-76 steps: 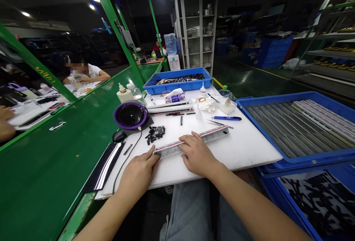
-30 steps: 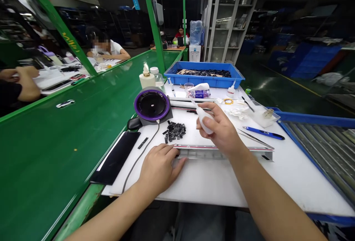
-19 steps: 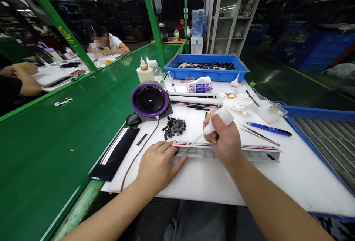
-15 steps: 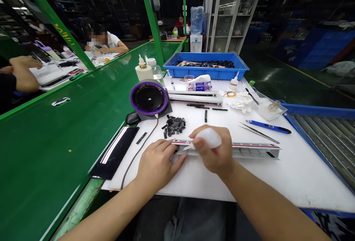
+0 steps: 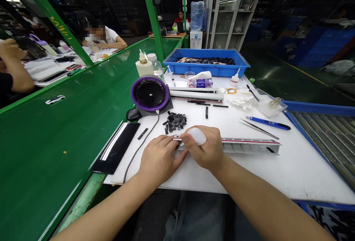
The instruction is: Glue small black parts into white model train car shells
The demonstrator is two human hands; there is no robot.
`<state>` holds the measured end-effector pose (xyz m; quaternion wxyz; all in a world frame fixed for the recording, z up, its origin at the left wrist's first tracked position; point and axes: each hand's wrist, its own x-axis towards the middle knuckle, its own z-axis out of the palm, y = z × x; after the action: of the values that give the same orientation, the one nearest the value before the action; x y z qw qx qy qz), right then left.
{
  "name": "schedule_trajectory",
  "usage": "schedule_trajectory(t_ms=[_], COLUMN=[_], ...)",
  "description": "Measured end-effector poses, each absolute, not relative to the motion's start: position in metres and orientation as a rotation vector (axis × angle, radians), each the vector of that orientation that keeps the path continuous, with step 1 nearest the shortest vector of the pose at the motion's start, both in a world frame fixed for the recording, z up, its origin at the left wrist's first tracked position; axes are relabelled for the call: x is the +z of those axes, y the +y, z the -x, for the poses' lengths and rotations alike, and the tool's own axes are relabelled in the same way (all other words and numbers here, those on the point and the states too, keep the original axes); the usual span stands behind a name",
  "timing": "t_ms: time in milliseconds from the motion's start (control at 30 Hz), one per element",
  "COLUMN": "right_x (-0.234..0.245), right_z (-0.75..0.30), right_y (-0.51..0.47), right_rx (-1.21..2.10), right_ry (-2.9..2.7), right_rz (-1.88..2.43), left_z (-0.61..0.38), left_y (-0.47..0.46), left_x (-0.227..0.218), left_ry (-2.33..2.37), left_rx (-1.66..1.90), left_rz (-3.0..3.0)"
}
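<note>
A white model train car shell (image 5: 251, 146) with a red stripe lies crosswise on the white table, its hollow side toward me. My left hand (image 5: 159, 159) grips the shell's left end between thumb and fingers. In my right hand (image 5: 206, 148) is a white squeeze bottle (image 5: 198, 136), tilted so its tip points down toward the shell's left end; the tip is mostly hidden by my fingers. Beyond my hands lies a heap of small black pieces (image 5: 176, 121). A single black strip (image 5: 206, 113) rests to the right of the heap.
A black fan with a purple rim (image 5: 149, 93) stands at the left, its cable crossing the table. More white shells (image 5: 196, 96) lie behind. Tweezers (image 5: 259, 129) and a blue pen-like tool (image 5: 269, 123) are at the right. A blue bin (image 5: 206, 70) sits at the back.
My right hand has moved left with the squeeze bottle, closer to my left hand and the shell's left end. My left hand keeps its hold on the shell.
</note>
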<state>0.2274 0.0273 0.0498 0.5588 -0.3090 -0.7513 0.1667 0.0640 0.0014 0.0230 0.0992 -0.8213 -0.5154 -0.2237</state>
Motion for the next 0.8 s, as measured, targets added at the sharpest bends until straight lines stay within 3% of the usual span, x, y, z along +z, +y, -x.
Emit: schedule_trajectory(t_ms=[800], right_x=[0.0461], right_z=[-0.2244], right_y=[0.0282], right_rx=[0.422], right_ry=[-1.77], right_rz=[0.733], left_z=[-0.0627], left_y=[0.0014], left_x=[0.0209], left_ry=[-1.522], left_rx=[-0.675], left_rz=[2.462])
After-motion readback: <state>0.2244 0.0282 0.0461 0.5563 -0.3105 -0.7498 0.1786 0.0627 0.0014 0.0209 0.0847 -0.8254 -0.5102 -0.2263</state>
